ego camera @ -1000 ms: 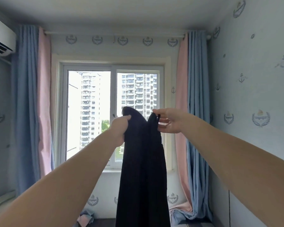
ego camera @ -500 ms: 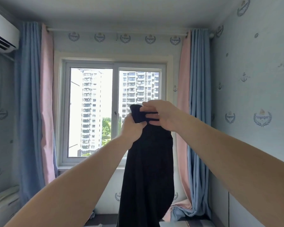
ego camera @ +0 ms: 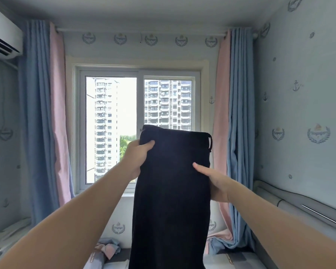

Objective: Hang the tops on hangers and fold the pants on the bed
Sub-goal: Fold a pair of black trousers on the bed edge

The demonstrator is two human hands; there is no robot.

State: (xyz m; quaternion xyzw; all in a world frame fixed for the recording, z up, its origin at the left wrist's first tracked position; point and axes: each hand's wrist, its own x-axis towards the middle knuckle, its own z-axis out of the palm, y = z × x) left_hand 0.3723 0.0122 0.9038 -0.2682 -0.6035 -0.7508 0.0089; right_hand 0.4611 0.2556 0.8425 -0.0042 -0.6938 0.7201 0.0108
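The person holds a pair of black pants (ego camera: 173, 191) up at arm's length in front of the window (ego camera: 112, 129), well above the bed (ego camera: 233, 258), whose edge shows at the bottom of the view. The cloth hangs straight down from its waistband, with a small loop (ego camera: 210, 141) sticking out at the top right corner.

The left hand (ego camera: 137, 158) grips the left edge just below the waistband. Its thumb lies across the front of the cloth, and its fingers are curled round behind, out of sight. The right hand (ego camera: 215, 183) pinches the right edge lower down, thumb pressed flat on the front and fingers hidden behind the cloth.

Blue and pink curtains (ego camera: 44, 113) frame the window, and more clothes (ego camera: 109, 247) lie in a heap below it.
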